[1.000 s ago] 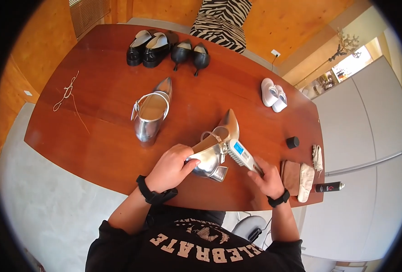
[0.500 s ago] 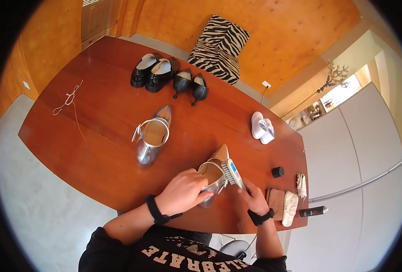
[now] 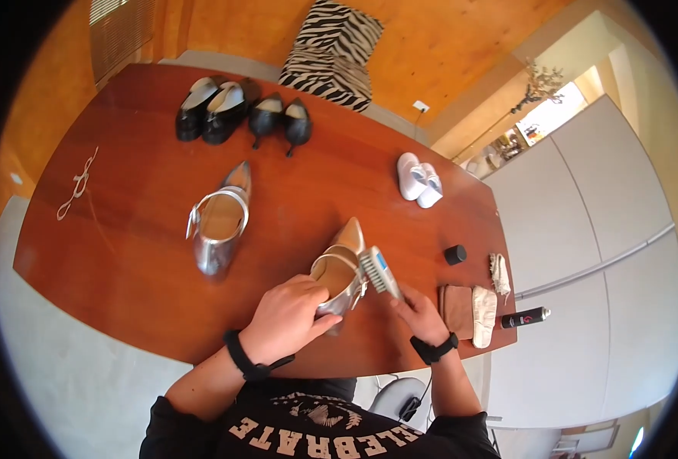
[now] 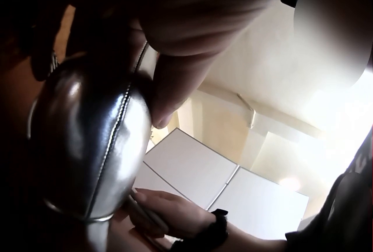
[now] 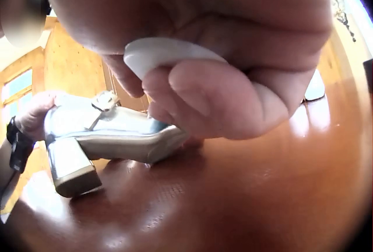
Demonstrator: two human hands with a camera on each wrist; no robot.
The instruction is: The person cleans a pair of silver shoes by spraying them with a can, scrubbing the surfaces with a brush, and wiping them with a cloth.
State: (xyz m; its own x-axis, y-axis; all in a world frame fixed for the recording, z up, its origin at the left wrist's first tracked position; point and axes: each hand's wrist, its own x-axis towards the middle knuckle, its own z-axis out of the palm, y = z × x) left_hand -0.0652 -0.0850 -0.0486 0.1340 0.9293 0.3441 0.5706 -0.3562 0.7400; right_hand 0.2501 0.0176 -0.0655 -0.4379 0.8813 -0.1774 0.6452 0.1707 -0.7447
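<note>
My left hand [image 3: 289, 314] grips the back of a silver pointed-toe strap shoe [image 3: 349, 239], thumb on the outer side and fingers reaching over the heel opening. The rounded silver heel back [image 4: 96, 141] fills much of the left wrist view. In my right hand [image 3: 422, 317] is a white-handled brush [image 3: 380, 273], its bristles toward the shoe's right side by the buckle strap. Curled fingers wrap the brush handle [image 5: 166, 52] in the right wrist view, where the block heel [image 5: 73, 167] shows close over the table. The matching silver shoe [image 3: 220, 222] stands to the left.
Black loafers [image 3: 220, 115] and black heels [image 3: 281, 126] stand at the back; small white shoes [image 3: 419, 182] at the right. Further right are a black cylinder [image 3: 454, 254], a brown cloth [image 3: 455, 314], a cream cloth [image 3: 484, 315] and a spray can [image 3: 524, 317]. String [image 3: 79, 183] lies far left.
The shoe has turned from lying tilted on its side, heel showing, to standing more upright. My left hand has shifted over its heel opening; the brush stays beside the strap. The head view has also shifted.
</note>
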